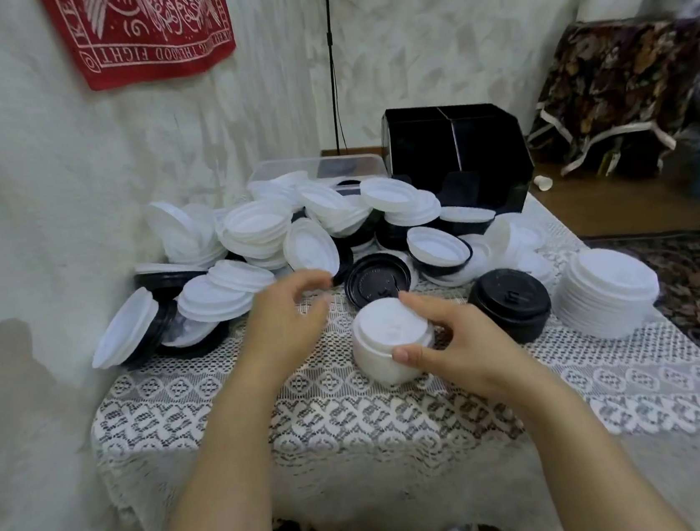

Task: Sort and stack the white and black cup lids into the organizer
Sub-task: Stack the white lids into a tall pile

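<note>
A short stack of white lids [385, 340] stands in the middle of the lace-covered table [357, 421]. My right hand [444, 344] grips this stack, thumb at its front and fingers over its far rim. My left hand [288, 311] hovers just left of it with loosely curled fingers, holding nothing. Behind lies a mixed heap of white and black lids [275, 239], with one black lid [378, 277] face up at its front. A black lid stack [512, 305] and a taller white lid stack [609, 297] stand to the right. The black organizer [457, 152] sits at the back.
A clear plastic box [319, 168] stands behind the heap, next to the organizer. The wall runs along the table's left side. A red cloth [142, 27] hangs on it. A thin black pole [331, 58] rises at the back. Covered furniture and carpet lie to the right.
</note>
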### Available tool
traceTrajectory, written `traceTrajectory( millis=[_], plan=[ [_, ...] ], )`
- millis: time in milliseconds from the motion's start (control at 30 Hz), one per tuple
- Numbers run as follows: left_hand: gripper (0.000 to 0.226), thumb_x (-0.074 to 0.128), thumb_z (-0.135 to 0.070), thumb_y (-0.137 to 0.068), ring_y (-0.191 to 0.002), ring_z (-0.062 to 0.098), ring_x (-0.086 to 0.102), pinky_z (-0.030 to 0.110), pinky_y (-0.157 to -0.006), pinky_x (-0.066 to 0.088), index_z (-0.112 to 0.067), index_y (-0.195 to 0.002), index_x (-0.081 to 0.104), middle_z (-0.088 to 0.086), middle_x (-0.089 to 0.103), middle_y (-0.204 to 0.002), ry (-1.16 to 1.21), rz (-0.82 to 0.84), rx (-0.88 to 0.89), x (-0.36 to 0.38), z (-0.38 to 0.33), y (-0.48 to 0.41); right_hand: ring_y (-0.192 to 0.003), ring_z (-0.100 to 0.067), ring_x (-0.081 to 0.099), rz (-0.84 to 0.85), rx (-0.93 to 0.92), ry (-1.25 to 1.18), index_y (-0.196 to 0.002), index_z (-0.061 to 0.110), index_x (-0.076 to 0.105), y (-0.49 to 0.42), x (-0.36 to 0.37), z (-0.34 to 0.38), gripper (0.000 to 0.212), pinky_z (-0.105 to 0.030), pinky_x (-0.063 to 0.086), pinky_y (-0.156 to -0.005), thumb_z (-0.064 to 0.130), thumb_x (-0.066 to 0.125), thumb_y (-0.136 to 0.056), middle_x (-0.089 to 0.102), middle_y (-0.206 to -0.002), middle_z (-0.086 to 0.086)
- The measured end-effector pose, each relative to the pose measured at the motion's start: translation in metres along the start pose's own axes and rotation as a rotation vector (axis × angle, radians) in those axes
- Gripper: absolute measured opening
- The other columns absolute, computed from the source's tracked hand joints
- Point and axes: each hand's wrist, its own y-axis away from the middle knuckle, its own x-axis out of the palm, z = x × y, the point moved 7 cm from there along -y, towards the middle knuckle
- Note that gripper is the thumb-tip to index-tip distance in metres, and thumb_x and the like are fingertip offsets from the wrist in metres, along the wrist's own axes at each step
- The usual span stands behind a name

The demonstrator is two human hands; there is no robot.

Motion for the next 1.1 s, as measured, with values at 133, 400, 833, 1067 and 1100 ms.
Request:
traceTrajectory(
  millis=[133,400,833,1067,1100],
  plan=[
    [0.038,0.053,0.005,-0.086,-0.115,0.029,0.051,0.039,-0.098,0.035,-0.007,-0.12,0.064,0.008,0.062,-0.124,-0.481,-0.21,0.229,-0.004,-0.005,-0.017,-0.138,-0.008,0.033,0.007,0.027,-0.055,-0.146,0.027,0.04,0.003,0.001,0.001,0.079,-0.029,0.025,-0.114,0.037,0.078,-0.076,0.039,-0.15,0.012],
    [0.045,0.057,-0.004,-0.084,-0.13,0.029,0.028,0.037,-0.098,0.015,-0.023,-0.124,0.062,0.004,0.038,-0.146,-0.877,-0.104,0.202,0.024,0.01,-0.042,-0.133,-0.003,0.034,0.005,0.021,-0.129,-0.145,0.026,0.041,0.004,0.003,-0.002,0.078,-0.018,0.024,-0.106,0.034,0.078,-0.077,0.04,-0.148,0.012],
    [0.007,0.063,-0.022,-0.091,-0.099,0.018,0.055,0.035,-0.092,0.037,-0.018,-0.093,0.068,-0.015,0.062,-0.091,-0.085,-0.351,0.171,-0.007,-0.014,-0.022,-0.128,0.002,0.032,0.011,-0.002,-0.07,-0.147,0.03,0.038,0.004,0.001,-0.001,0.079,-0.017,0.022,-0.103,0.041,0.075,-0.078,0.038,-0.149,0.016],
    [0.01,0.059,-0.005,-0.087,-0.083,0.017,0.069,0.028,-0.074,0.055,-0.013,-0.094,0.058,0.004,0.072,-0.089,1.039,-0.035,-0.286,0.014,-0.008,0.007,-0.137,0.009,0.014,-0.12,-0.119,-0.032,-0.152,0.036,0.016,0.006,-0.009,0.016,0.094,-0.017,0.014,-0.109,0.057,0.063,-0.074,0.016,-0.157,0.02],
    [0.016,0.061,-0.004,-0.083,-0.081,0.017,0.07,0.028,-0.071,0.056,-0.012,-0.097,0.057,0.005,0.072,-0.09,1.076,0.011,-0.299,0.017,-0.009,0.009,-0.137,0.01,0.014,-0.154,-0.14,-0.068,-0.152,0.036,0.015,0.007,-0.012,0.02,0.095,-0.016,0.015,-0.108,0.057,0.063,-0.073,0.016,-0.156,0.022]
  ],
)
